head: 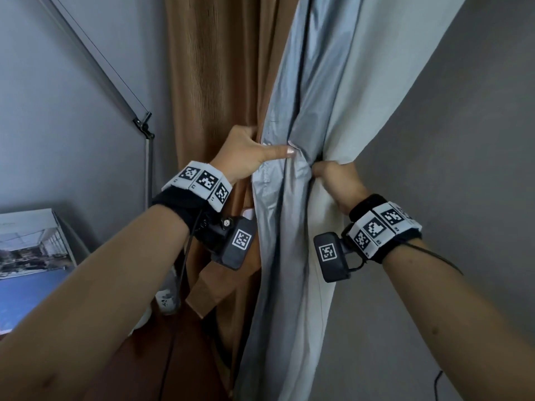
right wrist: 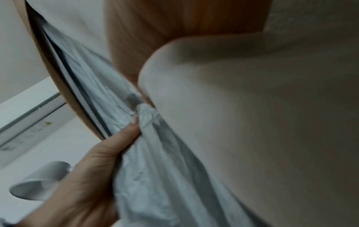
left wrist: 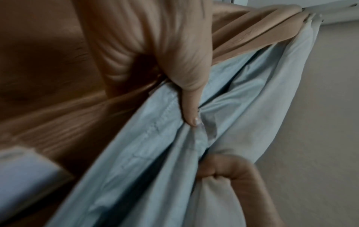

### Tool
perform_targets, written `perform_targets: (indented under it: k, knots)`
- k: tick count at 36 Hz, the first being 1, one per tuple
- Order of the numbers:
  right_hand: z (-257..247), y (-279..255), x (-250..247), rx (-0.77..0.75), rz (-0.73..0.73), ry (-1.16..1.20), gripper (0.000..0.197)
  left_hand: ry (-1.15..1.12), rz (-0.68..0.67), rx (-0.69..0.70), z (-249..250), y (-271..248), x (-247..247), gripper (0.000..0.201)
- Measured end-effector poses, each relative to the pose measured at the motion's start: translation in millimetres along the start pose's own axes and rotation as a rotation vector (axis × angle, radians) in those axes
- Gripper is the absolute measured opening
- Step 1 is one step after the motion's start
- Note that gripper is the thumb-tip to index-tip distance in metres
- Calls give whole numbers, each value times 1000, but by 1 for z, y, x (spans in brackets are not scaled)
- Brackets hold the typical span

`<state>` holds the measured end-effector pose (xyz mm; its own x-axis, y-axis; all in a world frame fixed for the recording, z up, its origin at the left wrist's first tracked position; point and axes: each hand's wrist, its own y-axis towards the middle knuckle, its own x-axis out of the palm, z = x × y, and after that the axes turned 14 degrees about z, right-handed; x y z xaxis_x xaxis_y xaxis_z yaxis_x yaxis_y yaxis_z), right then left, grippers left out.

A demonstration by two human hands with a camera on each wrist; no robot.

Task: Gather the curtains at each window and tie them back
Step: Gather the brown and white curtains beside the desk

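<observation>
A curtain hangs in front of me: a brown panel [head: 217, 68], a grey-blue layer [head: 304, 82] and an off-white layer [head: 390, 53], drawn together at waist height. My left hand [head: 249, 151] grips the grey-blue edge, thumb [left wrist: 190, 107] across the front and the fingers hidden behind. From the right, my right hand [head: 333, 180] is curled round the bunched off-white fabric [left wrist: 213, 199]. In the right wrist view the off-white cloth [right wrist: 252, 122] covers that hand, and the left thumb [right wrist: 130, 130] rests on the grey-blue folds [right wrist: 155, 169]. A flat brown strip [head: 207, 287] hangs below my left wrist.
A floor lamp's jointed arm [head: 144, 125] stands close on the left, its white shade [right wrist: 38, 181] showing in the right wrist view. A picture panel [head: 31, 244] leans at the lower left. Grey wall [head: 463, 140] lies to the right, with a cable [head: 437, 380] low down.
</observation>
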<state>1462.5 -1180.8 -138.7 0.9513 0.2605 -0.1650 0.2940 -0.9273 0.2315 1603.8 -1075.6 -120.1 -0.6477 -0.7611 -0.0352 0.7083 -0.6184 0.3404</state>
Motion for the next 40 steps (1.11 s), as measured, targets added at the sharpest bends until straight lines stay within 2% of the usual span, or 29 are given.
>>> perform_targets:
  k: [1,3,5,8,10,12,13,16,17,20,25,29,34,38,39,40]
  knots:
    - [0,-3,-2,6,-91,10,9,3,11,6,-1,1,2,21]
    - [-3,-8,-5,-9,-279,41,21,1,37,17,-2,2,5,18]
    - [-8,-12,-3,-47,-356,56,24,-12,69,28,-3,4,8,22]
    - [-7,-7,8,-102,-189,107,42,-28,83,13,-6,6,9,27]
    - [-2,-2,11,-72,-87,172,52,-30,59,1,-7,7,6,29]
    - [3,5,12,-9,-35,204,53,-27,36,-8,-5,8,1,25]
    - [3,7,12,18,-20,213,52,-15,43,-2,-5,9,-1,30]
    - [5,12,16,46,10,214,55,6,91,-10,-15,19,-5,72]
    - [4,13,17,55,16,216,55,2,85,-30,-16,21,-5,76]
    - [0,13,21,104,-4,216,47,-81,36,-103,-6,12,-6,42]
    - [-4,13,28,167,-74,215,40,-96,31,-107,-8,16,-9,32]
    - [-8,12,30,182,-111,215,45,-101,1,-99,-5,20,-17,28]
    - [-12,8,32,174,-202,186,37,-100,7,-153,-2,26,-27,66]
    - [-17,6,38,159,-237,110,32,-75,-9,-138,-2,30,-34,94]
    - [-19,5,39,151,-241,97,35,-65,-40,-130,-2,30,-36,98]
    - [-19,4,41,145,-240,91,38,-60,-89,-115,-2,32,-37,93]
